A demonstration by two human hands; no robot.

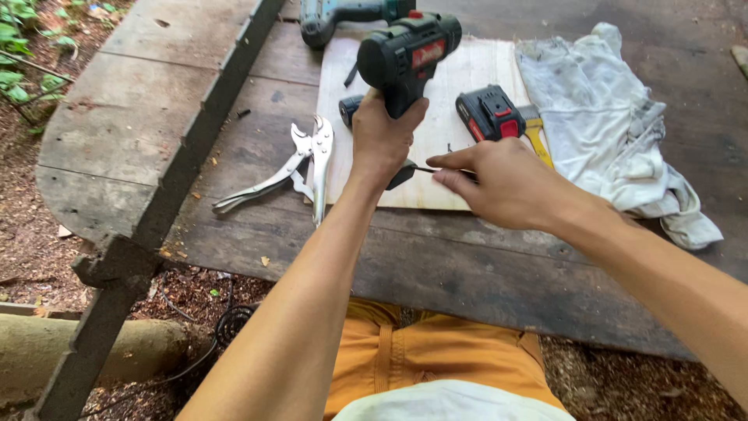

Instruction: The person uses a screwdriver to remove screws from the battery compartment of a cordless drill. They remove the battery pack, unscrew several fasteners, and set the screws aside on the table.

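Sitting nearest the camera are the person's orange shorts, pressed up to the edge of a weathered wooden table. Beyond that edge, the right hand rests on a pale plywood board, thumb and forefinger pinched on a thin dark bit or screw that lies nearly flat and points left. The left hand is wrapped tight round the handle of a dark green cordless drill, which stands with its body raised above the board and its base near the pinched piece. As I judge it, the work is at an early stage: the thin piece is only being held ready, and no hole or driven screw shows in the board, though the hands hide part of it. Left of the board lie silver locking pliers, jaws apart, touching its edge. Just past the right hand sits a black and red battery pack, with a yellow-handled tool partly hidden beside it. A crumpled white cloth spreads farther right. At the far edge, a second teal power tool is partly cut off.
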